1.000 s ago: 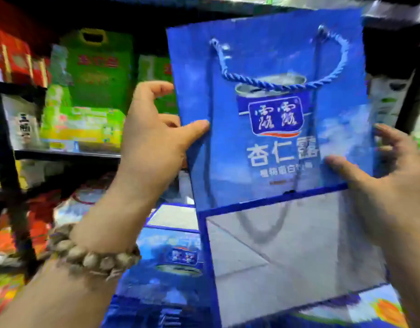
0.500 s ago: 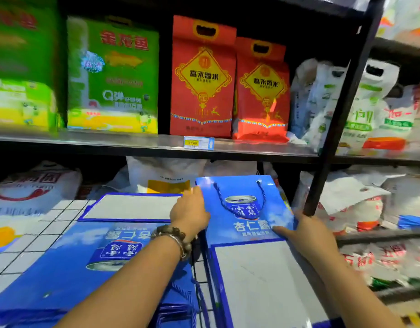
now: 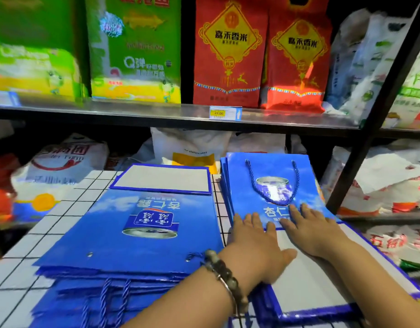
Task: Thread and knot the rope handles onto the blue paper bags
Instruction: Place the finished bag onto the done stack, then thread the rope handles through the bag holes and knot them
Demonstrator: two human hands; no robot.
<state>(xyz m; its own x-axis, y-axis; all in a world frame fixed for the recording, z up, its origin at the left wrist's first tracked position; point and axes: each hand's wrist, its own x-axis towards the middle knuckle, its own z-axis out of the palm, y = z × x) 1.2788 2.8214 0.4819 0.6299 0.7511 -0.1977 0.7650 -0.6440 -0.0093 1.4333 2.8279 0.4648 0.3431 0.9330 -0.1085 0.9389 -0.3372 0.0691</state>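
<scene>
A flat blue paper bag (image 3: pixel 268 176) with a twisted blue rope handle (image 3: pixel 272 183) lies on top of a stack at the right of the tiled table. My left hand (image 3: pixel 254 247) and my right hand (image 3: pixel 310 230) both press flat on it, fingers straight, side by side near its fold. A second stack of blue bags (image 3: pixel 142 230) lies to the left, printed side up and turned the other way, with bare handle holes along its near edge. Loose blue rope ends (image 3: pixel 114 294) hang below that stack.
The white tiled table (image 3: pixel 45 230) with black grid lines stands against black metal shelves. Rice packs in green (image 3: pixel 135 48) and red (image 3: pixel 230 55) stand on the shelf above. White sacks (image 3: pixel 59 162) fill the lower shelf. A black upright post (image 3: pixel 374 129) rises at the right.
One second ago both hands held the handled bag up in front of my face. They have lowered it onto the right stack and now press it flat.
</scene>
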